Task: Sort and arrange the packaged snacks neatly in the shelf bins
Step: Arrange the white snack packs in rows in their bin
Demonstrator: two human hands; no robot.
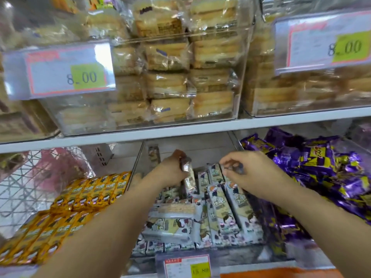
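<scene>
Pale snack pack [190,178] stands upright in left hand [170,170] grip; right hand [252,172] pinches second pack [235,170].

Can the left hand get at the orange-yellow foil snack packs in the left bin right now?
Likely not yet: the left hand grips a pale upright snack pack, and a clear bin wall stands between. The orange-yellow foil snack packs themselves lie uncovered.

a person's left hand [172,167] grips a pale snack pack [190,178] upright in the middle clear bin [138,163] below a white shelf [180,133], while the right hand [255,171] pinches the end of another pack [235,169]. yellow packs [80,199] lie to its left, purple packs [325,163] to its right.
</scene>
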